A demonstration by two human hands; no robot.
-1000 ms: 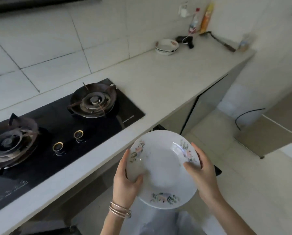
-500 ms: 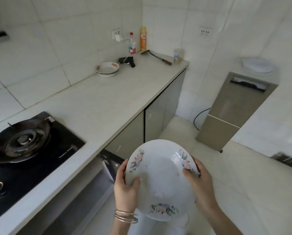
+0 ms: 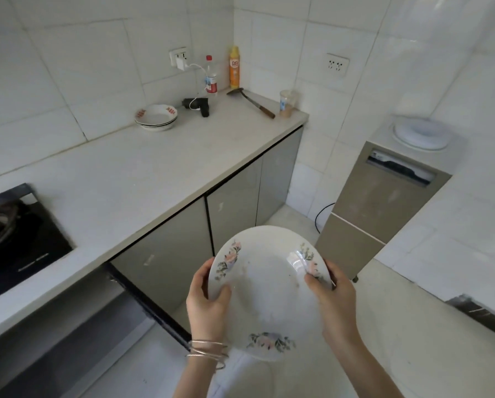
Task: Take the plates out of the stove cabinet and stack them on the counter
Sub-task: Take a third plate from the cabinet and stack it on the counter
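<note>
A white plate with pink flower prints (image 3: 269,291) is held in front of me, tilted toward me, above the floor. My left hand (image 3: 207,305) grips its left rim, thumb on the inside. My right hand (image 3: 333,300) grips its right rim. A short stack of white plates with red marks (image 3: 156,117) rests on the counter (image 3: 120,179) by the back wall. The stove cabinet (image 3: 68,326) under the hob stands open at the lower left, its inside dark.
A black gas hob (image 3: 13,239) lies at the left. At the counter's far end are a black charging device (image 3: 197,106), two bottles (image 3: 234,67), a spatula (image 3: 252,101) and a cup (image 3: 287,103). A beige appliance (image 3: 381,202) stands to the right.
The view has swung right, away from the hob and toward the counter's far end. Both hands keep the same hold on the flowered plate, which has stayed in front of me.
</note>
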